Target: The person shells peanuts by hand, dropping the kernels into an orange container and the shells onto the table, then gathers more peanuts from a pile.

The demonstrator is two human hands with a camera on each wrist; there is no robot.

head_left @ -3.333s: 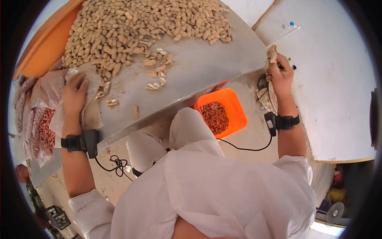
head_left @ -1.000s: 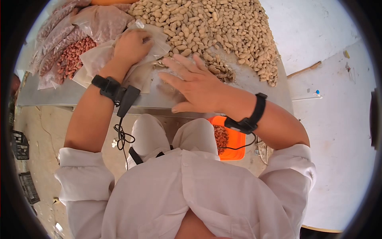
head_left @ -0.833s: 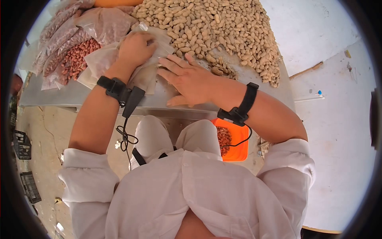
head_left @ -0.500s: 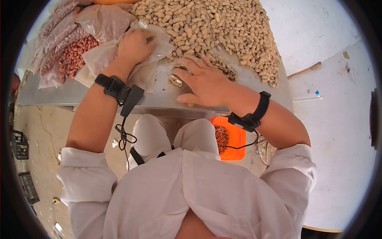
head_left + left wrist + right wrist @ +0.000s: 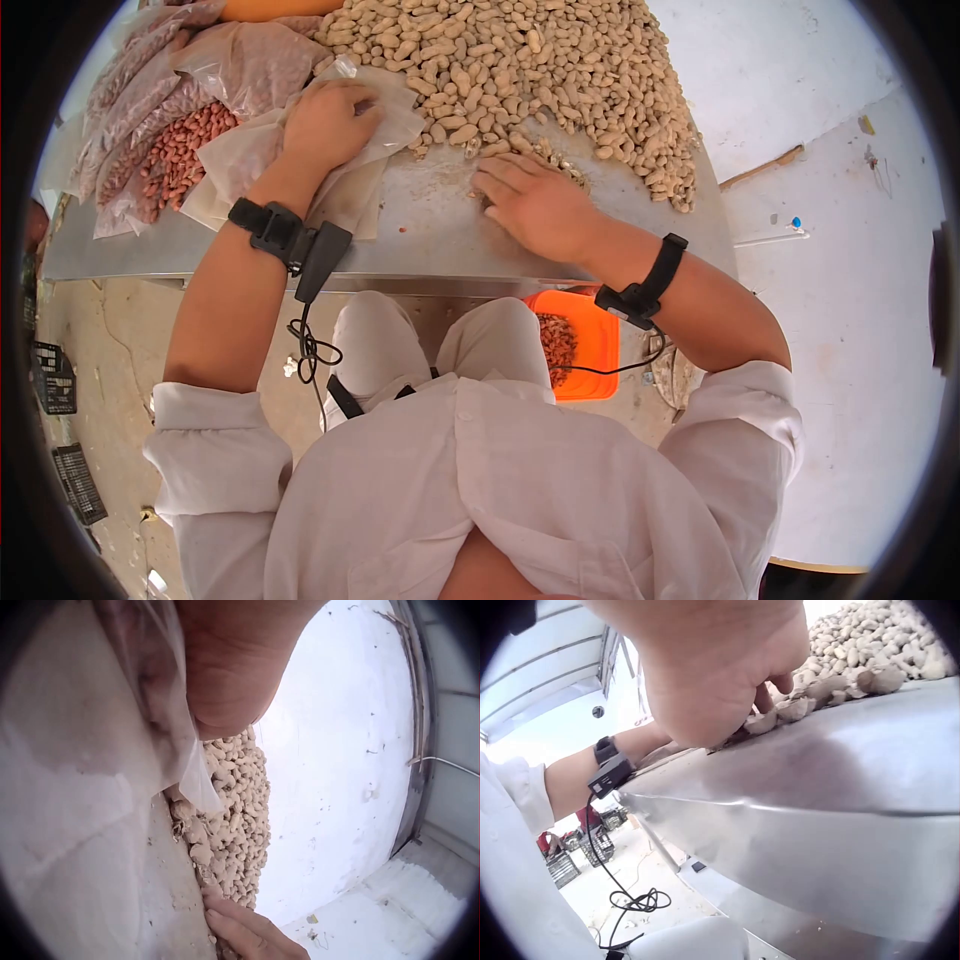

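Observation:
My left hand rests on flat clear plastic bags at the left of the metal table, its fingers loosely bent. In the left wrist view, plastic film stands up beside the heel of that hand. My right hand lies palm down on the table in front of the peanut heap. Its fingers point left and bend down at their tips. In the right wrist view, broken peanut shells lie right at those fingers. More shells show just beyond the hand.
Filled bags of red peanut kernels lie at the table's left end. An orange bin with reddish kernels or skins stands below the table's front edge. Black wrist cables hang near the knees. Black crates stand on the floor at left.
From the far right, where it gripped a handful of shells, my right hand has come back to the table. Lately it has slid rightward with shells. My left hand stays on the bags.

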